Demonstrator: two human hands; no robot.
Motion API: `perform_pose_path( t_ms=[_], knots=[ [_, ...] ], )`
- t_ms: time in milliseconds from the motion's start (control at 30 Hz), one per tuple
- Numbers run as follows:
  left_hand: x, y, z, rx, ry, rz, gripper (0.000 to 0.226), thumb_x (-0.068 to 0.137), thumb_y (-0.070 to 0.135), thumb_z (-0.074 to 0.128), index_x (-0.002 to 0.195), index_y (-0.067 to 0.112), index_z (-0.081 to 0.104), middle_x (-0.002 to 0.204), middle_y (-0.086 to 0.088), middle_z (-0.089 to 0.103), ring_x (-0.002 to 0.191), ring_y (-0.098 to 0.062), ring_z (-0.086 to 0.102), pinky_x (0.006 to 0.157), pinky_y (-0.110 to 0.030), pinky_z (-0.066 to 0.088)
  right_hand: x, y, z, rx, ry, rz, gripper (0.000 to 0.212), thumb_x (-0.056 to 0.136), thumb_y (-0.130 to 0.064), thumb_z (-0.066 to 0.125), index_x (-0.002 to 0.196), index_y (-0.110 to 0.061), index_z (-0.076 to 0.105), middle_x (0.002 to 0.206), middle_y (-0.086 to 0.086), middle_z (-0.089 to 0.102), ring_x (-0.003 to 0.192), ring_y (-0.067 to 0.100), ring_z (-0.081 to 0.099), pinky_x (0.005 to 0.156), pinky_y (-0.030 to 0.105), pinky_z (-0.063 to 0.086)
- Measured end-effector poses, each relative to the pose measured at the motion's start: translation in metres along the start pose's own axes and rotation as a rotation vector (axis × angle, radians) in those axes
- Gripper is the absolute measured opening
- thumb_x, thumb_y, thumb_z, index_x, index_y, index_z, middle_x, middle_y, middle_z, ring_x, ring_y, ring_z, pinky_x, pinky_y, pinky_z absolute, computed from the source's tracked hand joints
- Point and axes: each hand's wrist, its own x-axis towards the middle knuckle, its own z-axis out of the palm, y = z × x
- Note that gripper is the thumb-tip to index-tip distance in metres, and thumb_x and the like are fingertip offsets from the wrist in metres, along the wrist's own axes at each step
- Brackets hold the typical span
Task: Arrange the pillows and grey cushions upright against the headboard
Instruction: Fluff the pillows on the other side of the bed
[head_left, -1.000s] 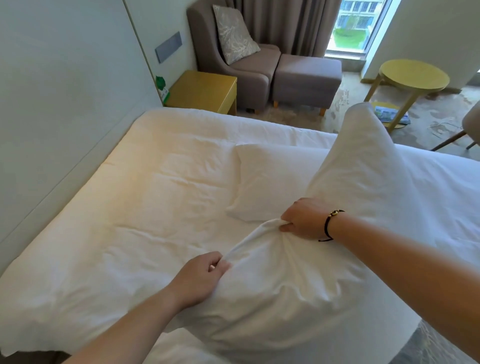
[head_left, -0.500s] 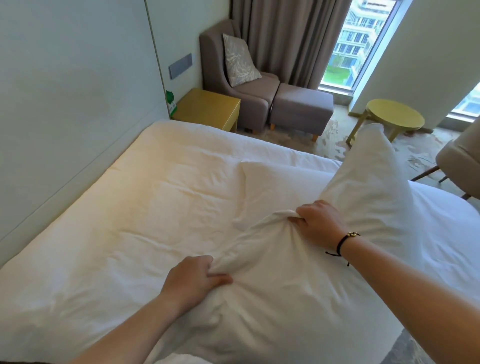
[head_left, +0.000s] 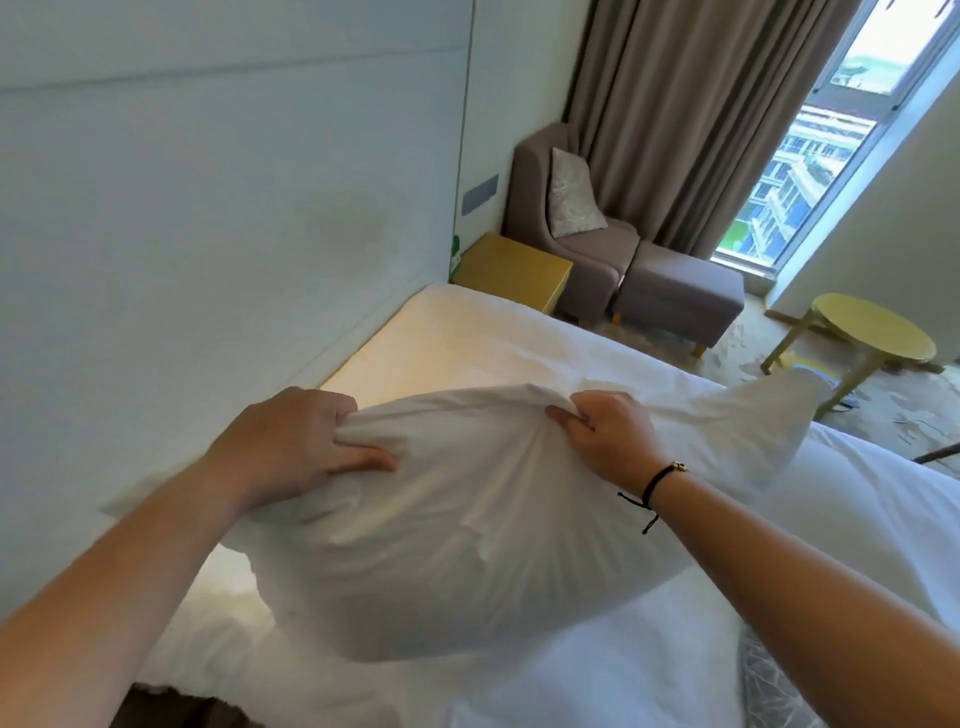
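A large white pillow (head_left: 467, 519) hangs in the air above the white bed (head_left: 519, 338), held by its top edge. My left hand (head_left: 296, 441) grips the left part of that edge, and my right hand (head_left: 608, 436) grips it near the middle. The pale headboard panel (head_left: 208, 260) rises on the left, close to the pillow's left corner. The second white pillow seen earlier is hidden behind the lifted one. A grey patterned cushion (head_left: 571, 200) leans upright on the armchair far back.
A yellow nightstand (head_left: 511, 270) stands beside the bed's far corner. Behind it are a grey armchair (head_left: 540, 171) and footstool (head_left: 680, 296), brown curtains and a window. A round yellow side table (head_left: 878, 332) stands on the floor at the right.
Both hands have lifted the pillow off the bed and swung it left toward the headboard. My view has tilted upward, and the other pillow is now covered.
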Motion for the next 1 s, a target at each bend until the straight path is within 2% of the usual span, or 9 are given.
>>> perform_pose_path(
  t_ms=[167,300,400,500,600,667,800,933,1000],
  knots=[
    [-0.04,-0.113,-0.037,0.028,0.028,-0.089,0.078,0.047,0.099,0.056,0.06,0.024,0.039,0.047,0.01,0.043,0.045,-0.011,0.034,0.049,-0.032,0.026,0.04,-0.103,0.067,0.048,-0.039,-0.075,0.054,0.095,-0.043,0.055,0.052,-0.021,0.031,0.046,-0.004,0.037,0.049,0.02,0.042,0.05,0.034,0.029],
    [-0.08,-0.184,-0.036,0.148,-0.11,-0.213,0.077,0.045,0.1,0.052,0.063,0.026,0.041,0.056,0.01,0.054,0.055,-0.007,0.051,0.05,-0.029,0.032,0.05,-0.158,0.117,-0.105,-0.23,-0.157,0.047,0.097,-0.046,0.047,0.058,-0.021,0.04,0.054,-0.006,0.044,0.061,0.023,0.047,0.074,0.039,0.043],
    [-0.104,-0.215,-0.017,0.082,-0.193,-0.279,0.077,0.042,0.1,0.049,0.071,0.029,0.049,0.068,0.01,0.061,0.066,-0.007,0.057,0.054,-0.03,0.039,0.051,-0.179,0.139,-0.187,-0.351,-0.179,0.039,0.097,-0.05,0.043,0.068,-0.024,0.043,0.066,-0.003,0.054,0.07,0.025,0.052,0.085,0.041,0.043],
    [-0.112,-0.227,-0.005,0.042,-0.181,-0.296,0.081,0.042,0.104,0.046,0.073,0.03,0.053,0.069,0.01,0.063,0.065,-0.006,0.059,0.056,-0.029,0.044,0.053,-0.178,0.145,-0.173,-0.443,-0.157,0.042,0.084,-0.071,0.047,0.1,-0.033,0.049,0.101,-0.004,0.064,0.097,0.022,0.058,0.089,0.038,0.041],
    [-0.11,-0.224,-0.003,0.064,-0.172,-0.28,0.083,0.041,0.106,0.043,0.07,0.028,0.051,0.065,0.008,0.062,0.06,-0.006,0.058,0.052,-0.027,0.04,0.059,-0.16,0.136,-0.139,-0.469,-0.145,0.093,0.063,-0.089,0.053,0.138,-0.041,0.029,0.134,-0.003,0.049,0.116,0.021,0.05,0.103,0.044,0.038],
    [-0.106,-0.219,-0.003,0.088,-0.171,-0.254,0.082,0.043,0.107,0.039,0.073,0.031,0.051,0.066,0.011,0.061,0.061,-0.005,0.057,0.053,-0.027,0.04,0.061,-0.146,0.132,-0.127,-0.447,-0.118,0.104,0.057,-0.092,0.056,0.142,-0.041,0.023,0.14,-0.001,0.044,0.119,0.022,0.049,0.103,0.044,0.039],
    [-0.084,-0.204,0.001,0.12,-0.16,-0.193,0.075,0.059,0.103,0.025,0.089,0.039,0.05,0.082,0.019,0.057,0.074,-0.001,0.054,0.06,-0.029,0.042,0.058,-0.12,0.137,-0.141,-0.47,-0.068,0.109,0.051,-0.093,0.06,0.138,-0.034,0.031,0.135,-0.001,0.049,0.117,0.024,0.05,0.098,0.038,0.041],
    [-0.05,-0.193,0.011,0.099,-0.134,-0.211,0.07,0.074,0.089,0.009,0.079,0.031,0.047,0.077,0.013,0.059,0.071,-0.005,0.055,0.06,-0.032,0.042,0.064,-0.103,0.145,-0.143,-0.489,-0.066,0.109,0.046,-0.094,0.06,0.132,-0.031,0.034,0.126,-0.003,0.056,0.116,0.024,0.05,0.095,0.034,0.039],
    [-0.033,-0.19,0.017,0.146,-0.142,-0.217,0.067,0.078,0.087,0.015,0.095,0.033,0.05,0.092,0.012,0.065,0.082,-0.011,0.06,0.067,-0.034,0.045,0.075,-0.098,0.15,-0.136,-0.482,-0.107,0.105,0.05,-0.095,0.057,0.133,-0.034,0.036,0.127,-0.006,0.057,0.117,0.021,0.05,0.098,0.033,0.038]
  ],
)
